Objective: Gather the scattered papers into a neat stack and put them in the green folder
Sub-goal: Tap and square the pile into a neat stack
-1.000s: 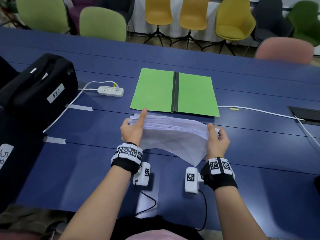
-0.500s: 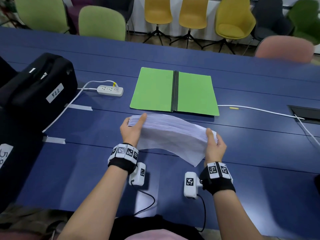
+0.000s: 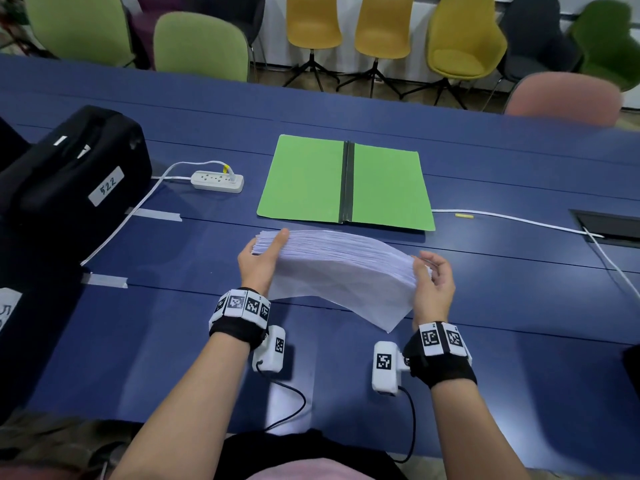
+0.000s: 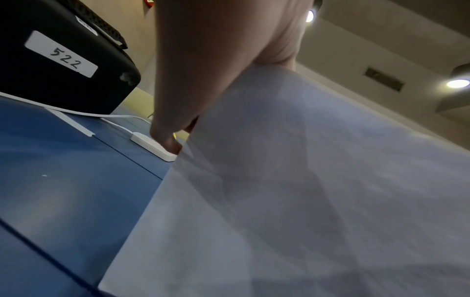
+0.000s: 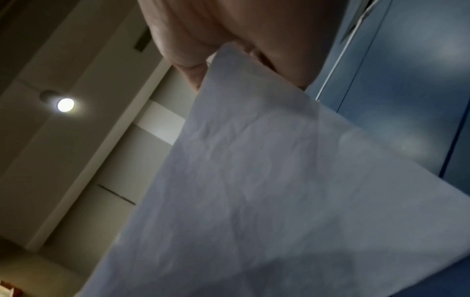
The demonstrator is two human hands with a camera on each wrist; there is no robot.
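Observation:
A thick stack of white papers [image 3: 339, 268] hangs above the blue table [image 3: 173, 323], tilted down to the right, its near corner drooping. My left hand [image 3: 263, 254] grips the stack's left end, thumb lying on top. My right hand [image 3: 433, 282] holds the right end with fingers curled round the edge. Both wrist views show the sheets from below: papers [image 4: 305, 191] under the left hand [image 4: 203, 70], papers [image 5: 267, 191] under the right hand [image 5: 229, 36]. The green folder [image 3: 346, 183] lies open and flat just beyond the stack, with a black spine down its middle.
A black case [image 3: 69, 181] labelled 522 stands at the left. A white power strip [image 3: 217, 181] and its cable lie left of the folder. Another white cable [image 3: 519, 221] runs right to a table hatch [image 3: 609, 228]. Chairs line the far side.
The stack has lowered and tilted further down to the right. My left thumb has settled flatter on the top sheet, and my right hand has shifted rightward along the edge.

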